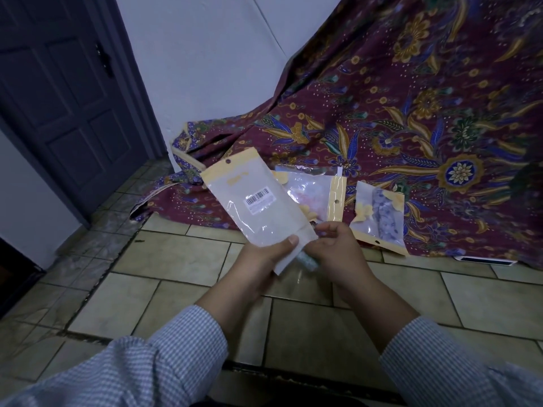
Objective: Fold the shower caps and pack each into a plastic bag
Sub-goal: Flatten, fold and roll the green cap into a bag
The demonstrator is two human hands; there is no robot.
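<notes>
Underfoot, a floor point(188, 254) of pale rectangular tiles with dark grout fills the lower half of the frame, and a dark panelled door point(67, 92) stands in the upper left beside a white wall point(205, 54). A maroon batik cloth point(411, 113) with blue and gold flowers drapes down from the upper right and spreads over the floor at centre right, its edge running along the tiles. On that cloth lie two filled plastic bags: one point(311, 192) holding something pink and yellow at centre, another point(379, 218) holding a blue-patterned shower cap just right of it.

At centre frame the left hand point(264, 259) holds a plastic bag point(255, 201) with a barcode label, thumb pressed on its front and fingers curled behind its lower end. The right hand point(335, 248) has its fingers curled at the bag's lower corner, pinching a small bluish bundle point(307, 261) that is mostly hidden. Checked sleeves point(147, 362) cover both forearms. Bare tiles lie open at lower left.
</notes>
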